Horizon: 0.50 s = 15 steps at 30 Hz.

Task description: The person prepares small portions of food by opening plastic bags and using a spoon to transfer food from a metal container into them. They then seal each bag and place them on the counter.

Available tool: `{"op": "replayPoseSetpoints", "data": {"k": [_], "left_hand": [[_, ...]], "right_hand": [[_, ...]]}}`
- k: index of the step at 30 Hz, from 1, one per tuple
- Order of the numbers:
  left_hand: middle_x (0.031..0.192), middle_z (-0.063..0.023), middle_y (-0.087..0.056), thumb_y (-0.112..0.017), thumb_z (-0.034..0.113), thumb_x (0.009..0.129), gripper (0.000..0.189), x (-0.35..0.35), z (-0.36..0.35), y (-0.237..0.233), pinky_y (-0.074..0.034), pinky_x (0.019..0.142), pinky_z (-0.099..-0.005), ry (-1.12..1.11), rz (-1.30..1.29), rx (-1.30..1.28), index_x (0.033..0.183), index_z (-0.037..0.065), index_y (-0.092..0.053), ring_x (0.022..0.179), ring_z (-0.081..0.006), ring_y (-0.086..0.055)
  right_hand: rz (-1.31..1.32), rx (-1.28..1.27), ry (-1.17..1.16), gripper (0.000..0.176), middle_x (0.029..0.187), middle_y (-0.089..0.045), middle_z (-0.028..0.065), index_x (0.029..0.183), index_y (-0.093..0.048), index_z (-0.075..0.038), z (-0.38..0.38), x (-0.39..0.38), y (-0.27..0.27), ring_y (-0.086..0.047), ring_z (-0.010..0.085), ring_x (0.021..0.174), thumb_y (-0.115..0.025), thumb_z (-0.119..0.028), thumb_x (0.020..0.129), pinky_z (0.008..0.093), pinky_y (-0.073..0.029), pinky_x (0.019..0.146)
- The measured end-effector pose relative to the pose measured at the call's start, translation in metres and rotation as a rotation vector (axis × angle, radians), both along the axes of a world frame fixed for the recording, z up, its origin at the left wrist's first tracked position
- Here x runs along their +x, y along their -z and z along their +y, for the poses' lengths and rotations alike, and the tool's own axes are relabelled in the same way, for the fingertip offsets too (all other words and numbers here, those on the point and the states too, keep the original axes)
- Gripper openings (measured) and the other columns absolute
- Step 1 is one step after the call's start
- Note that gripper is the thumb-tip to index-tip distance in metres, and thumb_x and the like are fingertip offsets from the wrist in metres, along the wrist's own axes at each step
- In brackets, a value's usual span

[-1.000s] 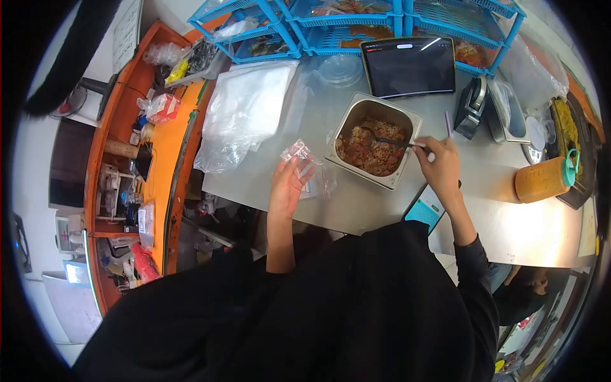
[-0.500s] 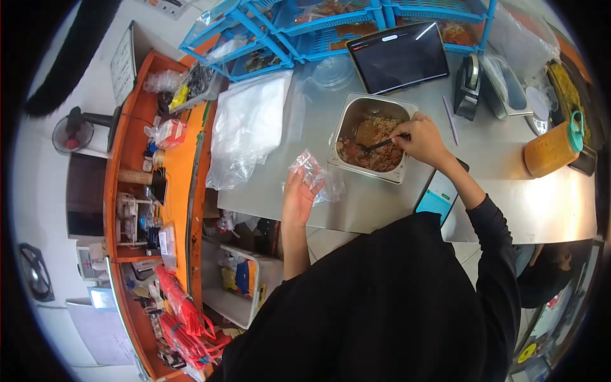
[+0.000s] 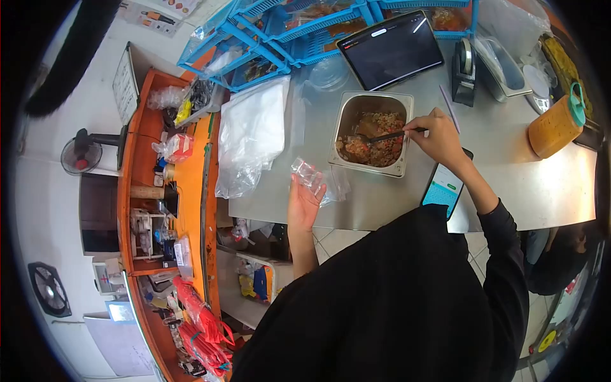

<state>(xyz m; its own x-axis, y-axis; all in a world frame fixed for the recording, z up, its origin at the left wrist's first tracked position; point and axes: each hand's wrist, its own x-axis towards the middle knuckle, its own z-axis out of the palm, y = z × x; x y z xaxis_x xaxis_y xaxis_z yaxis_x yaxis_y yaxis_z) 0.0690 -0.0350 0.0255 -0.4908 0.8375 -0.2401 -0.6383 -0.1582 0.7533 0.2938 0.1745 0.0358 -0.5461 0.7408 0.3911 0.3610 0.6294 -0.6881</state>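
Note:
My right hand [image 3: 438,138] grips the handle of a dark spoon [image 3: 387,136], whose bowl rests in the chopped, reddish-brown food [image 3: 382,121]. The food lies in a square metal container [image 3: 342,118] on the steel table. To the left of the container, my left hand [image 3: 305,202] holds a small clear plastic bag [image 3: 308,175] between its fingers, palm up. More clear plastic [image 3: 337,186] lies beside that hand. Just below my right hand is a phone [image 3: 443,188] with a lit screen.
A tablet [image 3: 391,51] stands behind the container, before blue racks [image 3: 312,32]. Large plastic bags [image 3: 254,124] lie left. A tape dispenser [image 3: 464,73], a metal tray [image 3: 503,67] and an orange bottle [image 3: 552,130] are right. Another person [image 3: 560,258] is at lower right.
My right hand has moved a little right and down relative to the container, and the spoon lies flatter across the food. The whole view has shifted slightly. My left hand still holds the small bag.

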Motion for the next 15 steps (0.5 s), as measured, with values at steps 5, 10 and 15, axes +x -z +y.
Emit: {"op": "replayPoseSetpoints", "data": {"k": [5, 10, 15], "left_hand": [[0.111, -0.0057, -0.046, -0.041, 0.033, 0.088, 0.035, 0.003, 0.002, 0.0, -0.046, 0.079, -0.0367, -0.024, 0.018, -0.053, 0.116, 0.012, -0.04, 0.103, -0.0196, -0.045], [0.107, -0.0054, -0.048, -0.041, 0.03, 0.088, 0.031, 0.001, 0.0, 0.004, -0.046, 0.079, -0.0373, -0.004, 0.057, -0.047, 0.112, 0.011, -0.043, 0.099, -0.0199, -0.047], [0.107, -0.0052, -0.048, -0.042, 0.029, 0.088, 0.03, -0.001, -0.002, 0.007, -0.046, 0.079, -0.0374, -0.01, 0.06, -0.048, 0.111, 0.011, -0.043, 0.099, -0.0196, -0.047]], "right_hand": [[0.035, 0.368, -0.101, 0.009, 0.058, -0.054, -0.0002, 0.07, -0.064, -0.01, -0.021, 0.0, -0.01, -0.043, 0.0173, 0.065, -0.066, -0.01, 0.061, 0.0295, -0.034, 0.06], [0.036, 0.55, -0.071, 0.017, 0.059, -0.049, -0.0026, 0.073, -0.063, -0.012, -0.033, -0.004, -0.006, -0.042, 0.0169, 0.068, -0.066, -0.009, 0.057, 0.0295, -0.032, 0.061], [0.008, 0.533, -0.081, 0.019, 0.062, -0.05, -0.0029, 0.075, -0.063, -0.012, -0.036, -0.006, -0.004, -0.042, 0.0166, 0.069, -0.065, -0.008, 0.057, 0.0295, -0.032, 0.062]]}}
